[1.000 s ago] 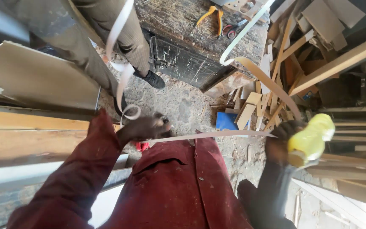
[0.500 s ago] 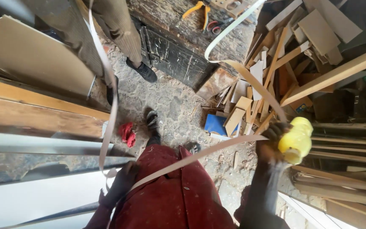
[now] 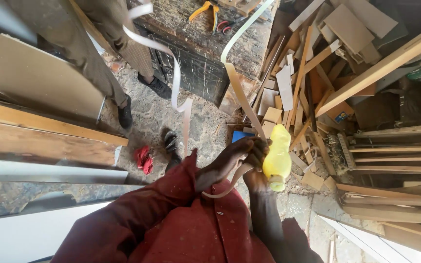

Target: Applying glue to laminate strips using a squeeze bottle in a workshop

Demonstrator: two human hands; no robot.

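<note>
Offcuts of wood (image 3: 288, 97) pile at one o'clock, pliers (image 3: 204, 9) at twelve. Right hand (image 3: 259, 168) grips yellow bottle (image 3: 277, 155); left hand (image 3: 225, 163), beside it at nine o'clock, pinches pale edging strip (image 3: 237, 87).

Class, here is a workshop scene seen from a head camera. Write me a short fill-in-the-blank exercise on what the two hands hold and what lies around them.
1. The right hand grips a plastic bottle coloured ____.
2. The left hand holds a long pale ____ that curls upward.
3. On the ground by the shoe lies a crumpled cloth coloured ____.
4. The pliers on the dark bench have ____ handles.

Missing words: yellow; strip; red; yellow
</note>
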